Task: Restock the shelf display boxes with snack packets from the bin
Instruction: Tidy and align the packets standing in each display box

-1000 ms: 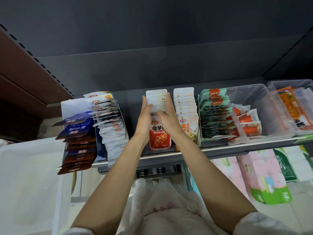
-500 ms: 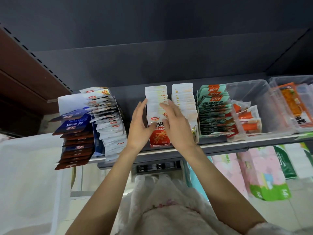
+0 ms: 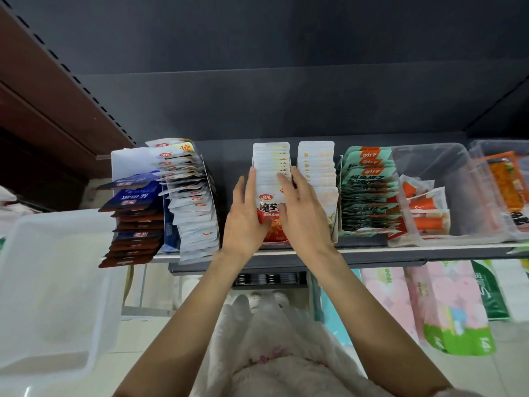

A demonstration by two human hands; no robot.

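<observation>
At the far left a pale plastic bin (image 3: pixel 54 282) sits below shelf height; what it holds cannot be made out. On the shelf (image 3: pixel 372 252), next along, dark blue and brown packets (image 3: pixel 134 222) fan out past the shelf edge, and a row of white packets (image 3: pixel 194 207) leans beside them.

The left hand (image 3: pixel 243 216) lies flat against the left side of the red-and-white packet row (image 3: pixel 270 179), fingers straight. The right hand (image 3: pixel 300 213) lies over the row's front and right side, fingers spread and only loosely bent; neither hand pinches a packet, so both look to be pressing the row square.

The row stands in the middle display box, just left of a paler row (image 3: pixel 316 173). Its long axis runs from shelf edge to back wall, each packet upright on its short edge, printed face toward the person.

If the hands press unevenly, the front packet could slip forward off the shelf edge (the lip there looks low), or the row could buckle sideways into the paler one.

To the right come green packets (image 3: pixel 369 190) and clear tubs (image 3: pixel 452 167).
</observation>
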